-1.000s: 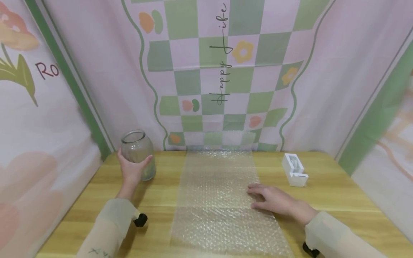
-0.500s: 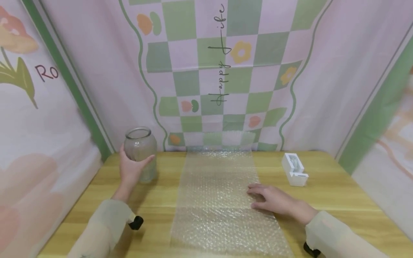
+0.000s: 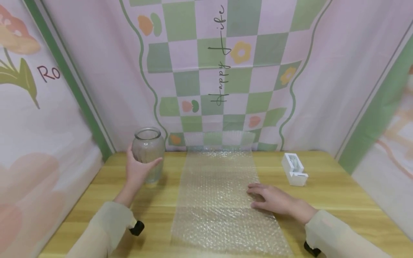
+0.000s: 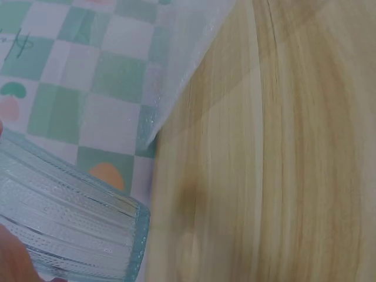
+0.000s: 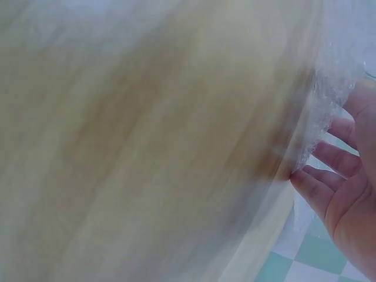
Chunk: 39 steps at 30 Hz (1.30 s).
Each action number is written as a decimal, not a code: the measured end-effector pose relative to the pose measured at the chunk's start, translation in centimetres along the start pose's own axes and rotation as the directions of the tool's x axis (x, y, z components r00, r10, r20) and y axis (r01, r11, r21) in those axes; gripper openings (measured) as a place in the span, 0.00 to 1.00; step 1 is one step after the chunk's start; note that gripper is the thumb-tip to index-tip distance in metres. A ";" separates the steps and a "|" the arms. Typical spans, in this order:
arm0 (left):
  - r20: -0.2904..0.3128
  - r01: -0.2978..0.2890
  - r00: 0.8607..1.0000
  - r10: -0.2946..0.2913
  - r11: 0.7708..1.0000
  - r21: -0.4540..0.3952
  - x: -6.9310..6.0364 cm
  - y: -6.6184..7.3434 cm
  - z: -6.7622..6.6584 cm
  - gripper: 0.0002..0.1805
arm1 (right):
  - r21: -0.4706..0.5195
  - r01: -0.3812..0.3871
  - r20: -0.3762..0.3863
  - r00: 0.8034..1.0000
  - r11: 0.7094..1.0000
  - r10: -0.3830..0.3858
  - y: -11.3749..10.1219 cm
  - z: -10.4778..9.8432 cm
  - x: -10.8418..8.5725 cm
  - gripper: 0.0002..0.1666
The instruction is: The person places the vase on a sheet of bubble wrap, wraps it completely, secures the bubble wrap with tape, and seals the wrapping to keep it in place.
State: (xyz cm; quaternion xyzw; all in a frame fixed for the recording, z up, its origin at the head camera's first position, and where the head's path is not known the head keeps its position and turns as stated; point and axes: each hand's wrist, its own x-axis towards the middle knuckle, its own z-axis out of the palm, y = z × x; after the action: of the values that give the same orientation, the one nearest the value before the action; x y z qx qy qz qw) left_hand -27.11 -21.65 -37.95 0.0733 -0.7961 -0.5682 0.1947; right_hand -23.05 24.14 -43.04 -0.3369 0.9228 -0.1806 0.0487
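A clear glass jar (image 3: 149, 150), upright with an open rim, is held at the table's left by my left hand (image 3: 137, 172), thumb and fingers around its side. The left wrist view has the jar's ribbed wall and base (image 4: 88, 217), with part of the hand (image 4: 13, 258) at the edge. A sheet of bubble wrap (image 3: 219, 200) lies flat down the middle of the table, its far end up against the curtain. On its right edge rests my right hand (image 3: 277, 201), fingers loosely bent; the right wrist view has those fingertips (image 5: 314, 182) touching the wrap (image 5: 329, 94).
A white tape dispenser (image 3: 294, 170) stands on the wooden table (image 3: 335, 193) at the back right, beyond my right hand. A checkered curtain (image 3: 238, 80) hangs behind the table's far edge, with more printed cloth at both sides.
My left hand has moved the jar to the right, closer to the bubble wrap, and it stands more upright. My right hand has stayed in place on the wrap's edge.
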 end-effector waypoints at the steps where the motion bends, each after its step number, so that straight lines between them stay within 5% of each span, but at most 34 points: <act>1: 0.008 -0.004 1.000 0.004 1.000 -0.002 -0.1 0.1 0.0 0.69 | -0.003 -0.003 0.003 1.000 1.000 0.003 0.0 0.0 0.0 0.32; 9: 0.080 -0.058 0.995 0.060 0.998 -0.034 -1.1 1.1 0.4 0.69 | -0.034 -0.018 0.019 1.000 0.999 0.019 -0.2 -0.3 0.3 0.32; 15: 0.119 -0.104 0.988 0.100 0.994 0.023 -1.8 1.7 0.7 0.67 | -0.048 -0.028 0.011 1.000 0.998 0.028 -0.7 -0.5 0.5 0.33; 32: 0.239 -0.193 0.955 0.175 0.980 0.055 -4.5 3.6 1.4 0.66 | -0.080 0.020 -0.012 1.000 0.997 -0.021 -0.7 -0.4 0.7 0.27; 39: 0.298 -0.249 0.931 0.211 0.964 0.096 -5.3 4.0 1.7 0.67 | -0.077 0.048 -0.045 0.998 0.996 -0.052 -0.5 -0.4 0.6 0.26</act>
State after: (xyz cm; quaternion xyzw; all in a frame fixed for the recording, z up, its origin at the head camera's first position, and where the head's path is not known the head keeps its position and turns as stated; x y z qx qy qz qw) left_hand -22.53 -16.99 -35.93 -0.0903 -0.8548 -0.4920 0.1380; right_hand -23.26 23.56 -42.49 -0.3572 0.9211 -0.1547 0.0095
